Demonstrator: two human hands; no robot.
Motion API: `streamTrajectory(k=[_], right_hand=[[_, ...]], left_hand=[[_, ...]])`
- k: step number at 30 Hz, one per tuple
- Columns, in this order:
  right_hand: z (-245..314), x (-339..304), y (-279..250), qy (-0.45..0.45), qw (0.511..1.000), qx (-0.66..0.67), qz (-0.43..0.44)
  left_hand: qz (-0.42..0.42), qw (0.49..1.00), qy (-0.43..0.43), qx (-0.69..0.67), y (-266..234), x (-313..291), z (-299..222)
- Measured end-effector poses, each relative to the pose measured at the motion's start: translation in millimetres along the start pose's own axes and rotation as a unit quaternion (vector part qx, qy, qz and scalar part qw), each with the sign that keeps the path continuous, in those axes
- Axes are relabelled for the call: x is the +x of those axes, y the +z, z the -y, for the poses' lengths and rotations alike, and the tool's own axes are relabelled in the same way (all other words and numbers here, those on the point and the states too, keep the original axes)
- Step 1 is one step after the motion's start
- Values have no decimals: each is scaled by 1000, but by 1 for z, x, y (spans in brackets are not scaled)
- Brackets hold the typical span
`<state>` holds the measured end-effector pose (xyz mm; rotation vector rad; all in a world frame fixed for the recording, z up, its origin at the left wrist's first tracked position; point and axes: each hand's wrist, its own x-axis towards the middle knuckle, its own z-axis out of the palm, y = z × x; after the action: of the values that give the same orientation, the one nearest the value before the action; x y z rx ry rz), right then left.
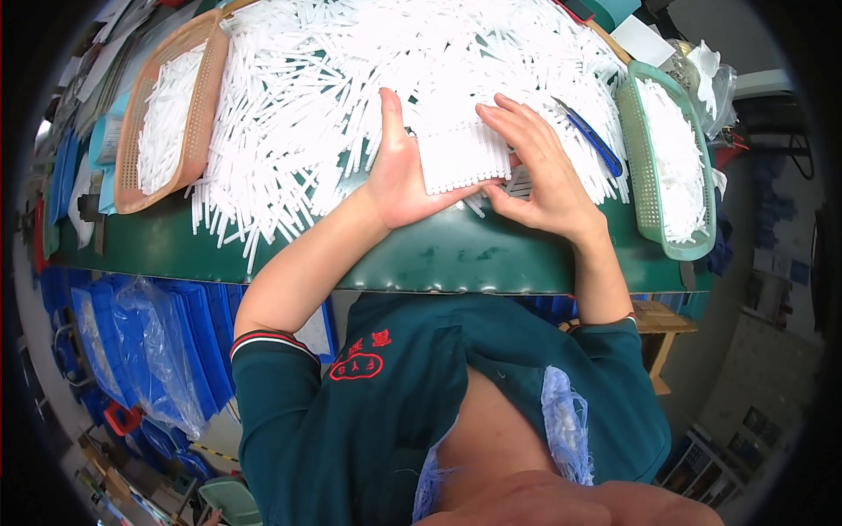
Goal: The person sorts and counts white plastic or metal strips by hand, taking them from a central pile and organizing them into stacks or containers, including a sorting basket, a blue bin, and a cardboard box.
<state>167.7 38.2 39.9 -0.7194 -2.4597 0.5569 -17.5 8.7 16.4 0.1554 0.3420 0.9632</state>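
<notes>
Left hand and right hand, both open and flat-palmed, press a stack of white strips from either side, squaring its edges at the table's near edge; loose strips heap behind, baskets flanking.

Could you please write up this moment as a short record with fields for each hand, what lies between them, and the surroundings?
left hand: left hand, palm upright, pressed against the left edge of the neat row of white plastic sticks
right hand: right hand, fingers spread, touching the row's right edge
surface: green table top
behind: big loose heap of white plastic sticks
left side: orange perforated plastic basket with sticks
right side: green perforated plastic basket with sticks; blue-handled knife
</notes>
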Motion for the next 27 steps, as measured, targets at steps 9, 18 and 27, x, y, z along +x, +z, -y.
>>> streamTrajectory(k=[9, 18, 27], right_hand=[[4, 3, 3, -19, 997, -75, -18], [16, 6, 11, 5, 996, -84, 18], [-52, -20, -44, -13, 541, 770, -339]], left_hand=[[32, 999, -6, -16, -5, 4, 2], [32, 999, -26, -5, -8, 7, 11], [79, 992, -58, -75, -5, 8, 7]])
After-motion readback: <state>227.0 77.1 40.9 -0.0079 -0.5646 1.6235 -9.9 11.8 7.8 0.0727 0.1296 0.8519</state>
